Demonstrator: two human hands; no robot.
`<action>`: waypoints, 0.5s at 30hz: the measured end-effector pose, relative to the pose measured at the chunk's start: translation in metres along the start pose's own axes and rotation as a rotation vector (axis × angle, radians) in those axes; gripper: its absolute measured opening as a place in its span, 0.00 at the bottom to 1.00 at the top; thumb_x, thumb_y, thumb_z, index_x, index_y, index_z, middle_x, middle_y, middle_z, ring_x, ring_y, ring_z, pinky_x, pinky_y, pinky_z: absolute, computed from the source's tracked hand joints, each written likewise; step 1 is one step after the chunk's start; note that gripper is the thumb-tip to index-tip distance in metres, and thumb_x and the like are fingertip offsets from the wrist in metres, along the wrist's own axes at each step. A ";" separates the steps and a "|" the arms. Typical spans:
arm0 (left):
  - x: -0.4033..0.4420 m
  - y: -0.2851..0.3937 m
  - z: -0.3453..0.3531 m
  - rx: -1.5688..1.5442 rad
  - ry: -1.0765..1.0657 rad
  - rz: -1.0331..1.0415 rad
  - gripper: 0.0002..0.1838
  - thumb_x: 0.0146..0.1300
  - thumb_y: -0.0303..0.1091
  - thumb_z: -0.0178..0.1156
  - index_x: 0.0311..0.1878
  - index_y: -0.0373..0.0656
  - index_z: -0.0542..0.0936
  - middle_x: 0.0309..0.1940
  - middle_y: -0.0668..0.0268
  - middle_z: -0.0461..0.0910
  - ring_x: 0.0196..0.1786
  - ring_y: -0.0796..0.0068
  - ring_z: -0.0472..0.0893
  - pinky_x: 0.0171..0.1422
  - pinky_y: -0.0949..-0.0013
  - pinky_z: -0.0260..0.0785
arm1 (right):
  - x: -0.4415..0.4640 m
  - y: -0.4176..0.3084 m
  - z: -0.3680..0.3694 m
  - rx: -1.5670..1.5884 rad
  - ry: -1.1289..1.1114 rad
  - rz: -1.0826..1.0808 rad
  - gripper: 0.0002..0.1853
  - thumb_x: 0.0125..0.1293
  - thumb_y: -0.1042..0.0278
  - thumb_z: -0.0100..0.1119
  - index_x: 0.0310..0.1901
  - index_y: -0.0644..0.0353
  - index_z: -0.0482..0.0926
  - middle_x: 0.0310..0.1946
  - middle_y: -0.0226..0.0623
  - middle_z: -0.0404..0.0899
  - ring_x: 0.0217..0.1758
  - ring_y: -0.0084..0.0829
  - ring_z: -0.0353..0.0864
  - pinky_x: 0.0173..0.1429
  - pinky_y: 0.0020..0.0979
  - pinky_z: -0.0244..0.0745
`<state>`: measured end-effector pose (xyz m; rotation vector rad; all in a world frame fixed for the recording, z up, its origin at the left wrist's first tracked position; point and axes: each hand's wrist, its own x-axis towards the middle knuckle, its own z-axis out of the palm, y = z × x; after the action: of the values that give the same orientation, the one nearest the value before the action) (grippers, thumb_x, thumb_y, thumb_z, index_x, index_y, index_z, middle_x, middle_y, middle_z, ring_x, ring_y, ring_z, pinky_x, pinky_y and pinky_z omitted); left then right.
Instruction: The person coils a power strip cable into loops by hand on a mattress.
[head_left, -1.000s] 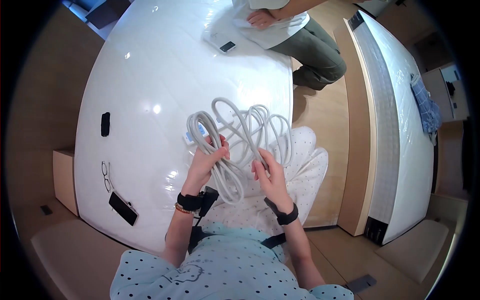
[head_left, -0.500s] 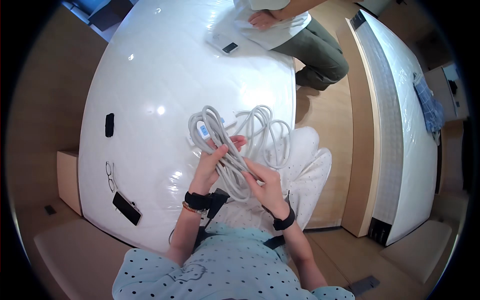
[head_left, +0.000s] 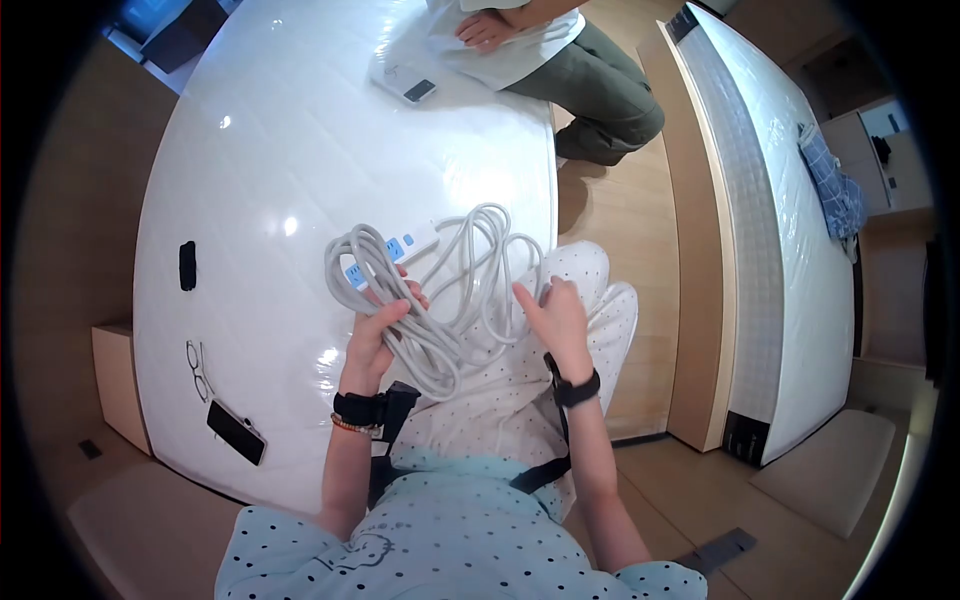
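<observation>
A long grey cable (head_left: 430,345) is gathered into several long loops in my left hand (head_left: 376,335), whose thumb and fingers close around the bundle. Joined with it is a white power strip (head_left: 415,245) with blue sockets, lying on the plastic-covered mattress behind the coil and partly hidden by it. Looser loops of the cable spread to the right, over the mattress edge and my lap. My right hand (head_left: 560,322) is at the outermost loose loop, thumb apart from the curled fingers; no firm grip on the cable shows.
The wrapped mattress (head_left: 250,170) bears a black phone (head_left: 237,432), glasses (head_left: 196,370), a small black item (head_left: 187,265) and a white device with a dark screen (head_left: 420,91). Another person (head_left: 590,90) sits at the far edge. A second wrapped mattress (head_left: 745,130) stands right.
My right hand has left the gathered coil and moved right to the loose loops. My left hand keeps the bundle, and more of the power strip shows. The whole view has shifted slightly.
</observation>
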<state>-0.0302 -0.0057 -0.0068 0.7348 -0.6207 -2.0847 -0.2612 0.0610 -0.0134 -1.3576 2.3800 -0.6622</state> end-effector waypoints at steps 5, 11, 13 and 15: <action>-0.007 -0.005 0.012 0.058 0.038 -0.051 0.24 0.51 0.24 0.61 0.53 0.41 0.67 0.39 0.60 0.73 0.45 0.63 0.76 0.51 0.63 0.72 | 0.011 -0.006 0.016 -0.167 -0.180 0.111 0.27 0.48 0.58 0.68 0.39 0.74 0.70 0.30 0.52 0.75 0.31 0.46 0.79 0.35 0.39 0.75; -0.010 0.006 0.021 0.153 0.094 -0.080 0.22 0.50 0.20 0.62 0.50 0.37 0.71 0.38 0.61 0.77 0.46 0.64 0.79 0.51 0.67 0.71 | 0.018 0.060 0.021 0.834 -0.134 0.366 0.22 0.56 0.73 0.58 0.50 0.70 0.63 0.31 0.45 0.77 0.24 0.32 0.80 0.25 0.26 0.73; -0.011 0.005 0.023 0.189 0.089 -0.084 0.22 0.50 0.21 0.61 0.51 0.37 0.70 0.39 0.61 0.77 0.45 0.66 0.79 0.51 0.68 0.70 | 0.005 0.055 0.019 0.990 0.190 0.350 0.21 0.59 0.77 0.52 0.54 0.68 0.63 0.34 0.42 0.78 0.24 0.26 0.80 0.23 0.22 0.71; -0.009 0.002 0.025 0.242 0.049 -0.101 0.21 0.52 0.23 0.60 0.51 0.37 0.70 0.40 0.62 0.76 0.45 0.67 0.78 0.50 0.69 0.69 | -0.003 0.033 0.003 1.118 0.165 0.219 0.24 0.60 0.80 0.48 0.59 0.65 0.61 0.36 0.42 0.77 0.22 0.24 0.77 0.23 0.22 0.70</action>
<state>-0.0416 0.0050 0.0143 0.9689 -0.8337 -2.0984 -0.2824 0.0773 -0.0337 -0.5438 1.6566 -1.7020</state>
